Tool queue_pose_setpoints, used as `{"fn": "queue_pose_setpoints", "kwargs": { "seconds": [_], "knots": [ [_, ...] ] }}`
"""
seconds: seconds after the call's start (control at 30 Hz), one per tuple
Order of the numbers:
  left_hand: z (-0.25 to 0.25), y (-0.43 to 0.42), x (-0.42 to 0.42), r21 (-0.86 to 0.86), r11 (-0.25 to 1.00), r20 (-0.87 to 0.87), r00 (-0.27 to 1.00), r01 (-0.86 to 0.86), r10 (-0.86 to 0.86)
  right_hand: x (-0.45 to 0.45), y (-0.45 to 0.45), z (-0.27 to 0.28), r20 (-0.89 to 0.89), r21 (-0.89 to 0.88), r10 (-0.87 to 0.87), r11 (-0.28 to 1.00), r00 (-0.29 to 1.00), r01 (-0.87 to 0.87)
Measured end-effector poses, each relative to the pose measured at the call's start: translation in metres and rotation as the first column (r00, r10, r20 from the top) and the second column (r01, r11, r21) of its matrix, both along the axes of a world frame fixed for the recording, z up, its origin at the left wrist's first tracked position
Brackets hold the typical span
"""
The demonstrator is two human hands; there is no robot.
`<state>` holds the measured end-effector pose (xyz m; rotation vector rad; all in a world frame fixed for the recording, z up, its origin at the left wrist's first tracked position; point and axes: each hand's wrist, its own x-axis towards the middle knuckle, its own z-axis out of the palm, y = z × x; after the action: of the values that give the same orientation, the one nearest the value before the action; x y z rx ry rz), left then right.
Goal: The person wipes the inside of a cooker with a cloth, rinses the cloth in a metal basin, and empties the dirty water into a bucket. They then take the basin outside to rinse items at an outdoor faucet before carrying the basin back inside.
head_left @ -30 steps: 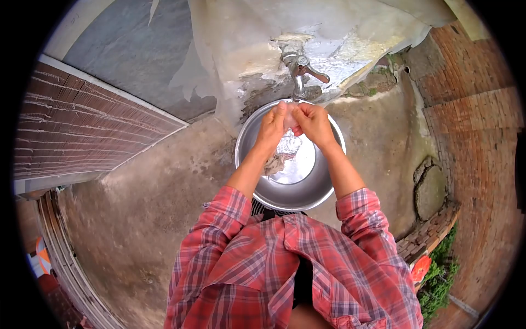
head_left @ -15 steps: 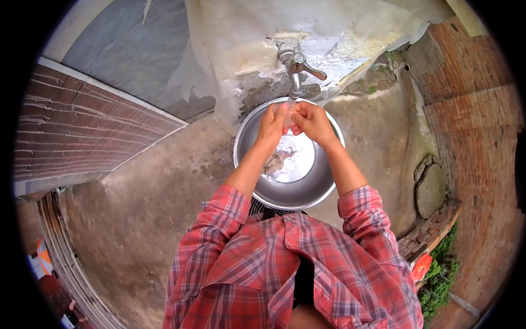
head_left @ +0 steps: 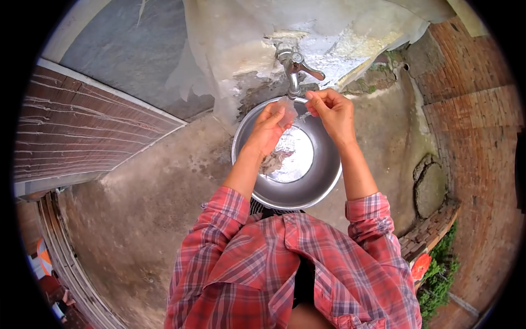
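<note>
My left hand is closed around a soft, translucent, pale pinkish piece, right under the spout of the metal tap. To its right, my right hand has thumb and fingers pinched together. A thin whitish strand seems to lie by its fingertips, too small to name. Both hands are above a round metal basin. In the basin, at its left side, rests a greyish-pink limp lump, beside a bright, shiny bottom.
The tap comes out of a wall covered with a torn pale sheet. A brown corrugated panel leans at the left. Concrete floor surrounds the basin. Brick paving and green plants lie to the right.
My right hand has moved right and slightly up, away from my left hand. The pale piece in my left hand now shows more. The basin has shifted very slightly.
</note>
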<state>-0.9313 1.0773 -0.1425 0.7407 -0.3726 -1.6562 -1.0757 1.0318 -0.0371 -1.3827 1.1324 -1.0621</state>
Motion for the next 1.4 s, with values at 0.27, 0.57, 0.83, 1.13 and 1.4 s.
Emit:
{"fn": "queue_pose_setpoints", "kwargs": {
  "seconds": [0.27, 0.57, 0.83, 1.13, 1.4],
  "knots": [
    [-0.002, -0.011, -0.006, 0.044, 0.998, 0.062, 0.997, -0.044, 0.042, 0.009, 0.000, 0.020, 0.142, -0.230, -0.015, 0.972, 0.990, 0.048],
    [0.007, -0.016, 0.001, 0.067, 0.997, 0.468, 0.884, -0.033, -0.002, 0.008, -0.004, 0.032, 0.079, -0.141, -0.054, 0.988, 0.995, 0.065],
    [0.004, -0.009, 0.001, -0.117, 0.993, 0.753, 0.653, 0.007, 0.084, 0.024, 0.017, 0.022, 0.119, -0.143, -0.044, 0.988, 0.992, 0.061],
    [0.022, 0.010, 0.002, -0.297, 0.909, 0.949, -0.016, 0.292, 0.315, -0.011, 0.026, -0.014, 0.173, 0.008, -0.120, 0.993, 0.977, 0.121],
    [0.035, 0.019, 0.002, -0.013, 0.986, 0.707, 0.699, 0.164, -0.107, -0.031, 0.035, -0.054, 0.031, 0.018, -0.192, 0.981, 0.981, 0.192]
  ]
}}
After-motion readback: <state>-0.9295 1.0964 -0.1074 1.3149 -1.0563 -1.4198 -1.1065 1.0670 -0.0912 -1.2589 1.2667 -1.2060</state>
